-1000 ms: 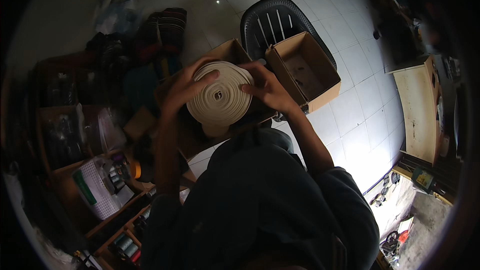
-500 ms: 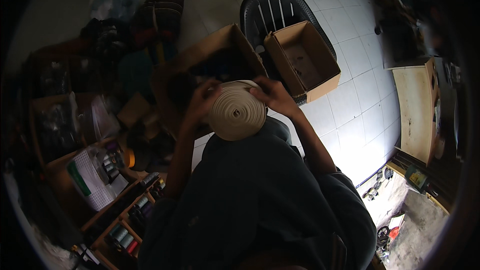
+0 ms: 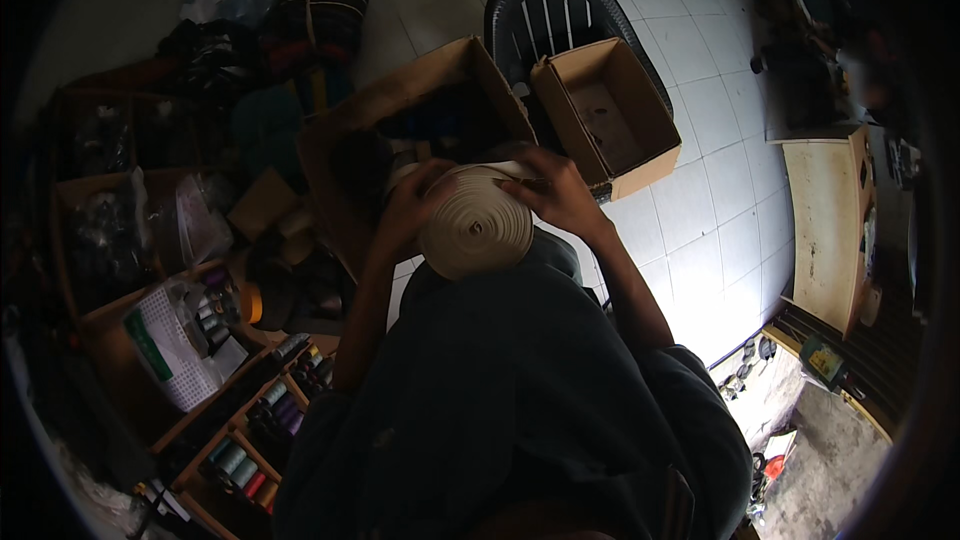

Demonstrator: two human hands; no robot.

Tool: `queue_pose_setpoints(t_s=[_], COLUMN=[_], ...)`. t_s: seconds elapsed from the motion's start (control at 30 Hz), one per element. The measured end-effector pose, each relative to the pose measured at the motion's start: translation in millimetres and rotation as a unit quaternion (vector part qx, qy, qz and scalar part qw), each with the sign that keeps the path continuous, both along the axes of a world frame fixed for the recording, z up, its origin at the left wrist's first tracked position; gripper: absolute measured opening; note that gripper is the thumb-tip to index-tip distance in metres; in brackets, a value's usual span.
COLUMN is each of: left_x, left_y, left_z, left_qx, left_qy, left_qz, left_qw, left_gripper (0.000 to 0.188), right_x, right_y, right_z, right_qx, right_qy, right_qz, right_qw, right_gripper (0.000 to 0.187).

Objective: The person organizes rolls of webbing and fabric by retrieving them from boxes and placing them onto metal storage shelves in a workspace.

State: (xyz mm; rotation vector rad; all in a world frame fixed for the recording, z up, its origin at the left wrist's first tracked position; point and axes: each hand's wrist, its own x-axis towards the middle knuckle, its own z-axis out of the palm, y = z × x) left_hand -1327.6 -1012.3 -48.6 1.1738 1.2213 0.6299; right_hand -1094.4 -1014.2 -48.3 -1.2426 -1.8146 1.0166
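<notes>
A coiled roll of cream webbing rests against my lap, its spiral side facing up. My left hand is closed over the roll's upper left edge, fingers curled onto the coil. On the upper right, my right hand pinches the outer layer of the webbing, thumb on the coil's side. A strip of the same webbing runs along the top of the roll between both hands, and a bit of it shows beyond the left fingers. Fingertips on the far side are hidden.
Ahead stands a large open cardboard box with dark contents. A smaller open box sits on a black plastic chair. At the left are wooden compartments holding thread spools and a white perforated basket. A wooden panel stands right.
My left hand has come in onto the roll's edge, and webbing now shows stretched across the top toward it. The right hand has shifted slightly, still at the upper right.
</notes>
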Motion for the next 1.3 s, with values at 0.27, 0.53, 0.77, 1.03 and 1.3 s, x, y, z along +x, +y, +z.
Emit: queue_pose_setpoints(t_s=[0.27, 0.53, 0.77, 1.03, 1.3], left_x=[-1, 2, -9, -6, -6], left_y=[3, 7, -14, -54, -67], left_z=[10, 12, -21, -32, -35], left_qx=[-0.018, -0.028, 0.073, -0.029, 0.007], left_qy=[-0.064, -0.066, -0.075, 0.013, 0.065], left_qz=[-0.048, -0.04, -0.022, 0.124, 0.096], left_qw=[0.997, 0.997, 0.994, 0.992, 0.993], left_gripper=[0.026, 0.026, 0.043, 0.042, 0.045], right_x=[-6, -9, -3, 9, 13], right_y=[1, 6, 5, -5, -9], right_z=[9, 5, 0, -23, -10], right_qx=[-0.032, -0.069, -0.037, -0.109, -0.116], right_qy=[0.038, 0.069, 0.092, 0.094, 0.078], right_qz=[0.026, 0.024, 0.013, -0.003, -0.016], right_qw=[0.998, 0.995, 0.995, 0.99, 0.99], right_gripper=[0.016, 0.009, 0.006, 0.013, 0.018])
